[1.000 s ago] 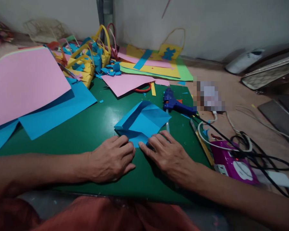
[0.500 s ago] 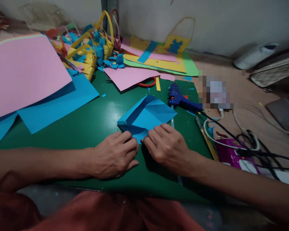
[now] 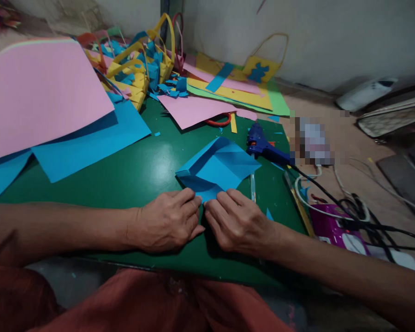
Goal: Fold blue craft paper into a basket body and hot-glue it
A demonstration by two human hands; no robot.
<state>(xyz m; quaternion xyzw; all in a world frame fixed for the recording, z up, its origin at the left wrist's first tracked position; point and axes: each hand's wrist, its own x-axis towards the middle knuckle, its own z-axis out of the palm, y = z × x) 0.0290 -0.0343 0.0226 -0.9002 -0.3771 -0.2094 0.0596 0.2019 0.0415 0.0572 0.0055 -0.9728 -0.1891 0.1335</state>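
Observation:
A partly folded sheet of blue paper (image 3: 216,163) lies on the green table (image 3: 152,184), with creased flaps standing up along its edges. Both hands are at its near edge. My left hand (image 3: 171,219) has its fingers curled on the near left side of the paper. Close beside it, my right hand (image 3: 238,221) pinches the near right part with bent fingers. The fingertips and the paper edge under them are partly hidden. Just beyond the right hand, a blue glue gun (image 3: 266,145) rests on its side with a clear glue stick (image 3: 252,186) nearby.
Pink sheets (image 3: 48,97) overlap blue sheets (image 3: 93,143) at left. Yellow and blue paper baskets (image 3: 134,74) stand behind. Red-handled scissors (image 3: 219,121) lie partly under pink paper (image 3: 197,108). A cutter (image 3: 299,203), purple power strip (image 3: 335,223) and cables (image 3: 359,212) are at right.
The view has shifted slightly, so the table things sit a little further right. Both hands stay at the near edge of the blue paper, with the fingers barely moved.

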